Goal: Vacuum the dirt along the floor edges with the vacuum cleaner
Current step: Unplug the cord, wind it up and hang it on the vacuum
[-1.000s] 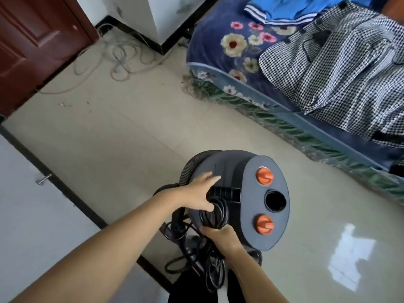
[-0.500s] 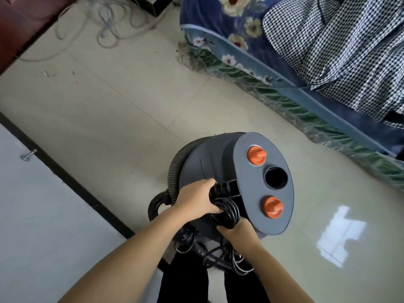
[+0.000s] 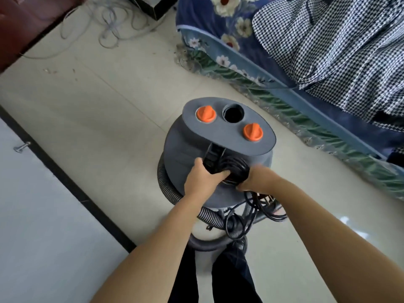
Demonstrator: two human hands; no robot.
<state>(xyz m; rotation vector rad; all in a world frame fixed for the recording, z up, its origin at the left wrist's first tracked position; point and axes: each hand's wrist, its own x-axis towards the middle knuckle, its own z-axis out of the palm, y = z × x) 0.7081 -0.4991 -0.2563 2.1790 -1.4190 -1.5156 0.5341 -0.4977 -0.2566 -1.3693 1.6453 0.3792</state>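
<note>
Two hands are on the vacuum cleaner (image 3: 218,149), which is in the middle of the floor (image 3: 109,106), between the bed (image 3: 284,68) and a white cabinet (image 3: 32,204). The left hand (image 3: 202,179) curls its fingers around the black handle (image 3: 213,157). The right hand (image 3: 255,178) grips the bundle of black cord (image 3: 235,169) wound beside the handle. The body looks hard, bulky and probably rather heavy, so the handle is the safe place to hold. The ribbed hose (image 3: 166,184) is flexible and hangs loose, and some cord loops dangle under the body; they may catch the legs. Dirt (image 3: 183,55) lies at the corner of the bed. Loose grey wires (image 3: 109,29) near the brown door (image 3: 28,20) could be sucked in.
</note>
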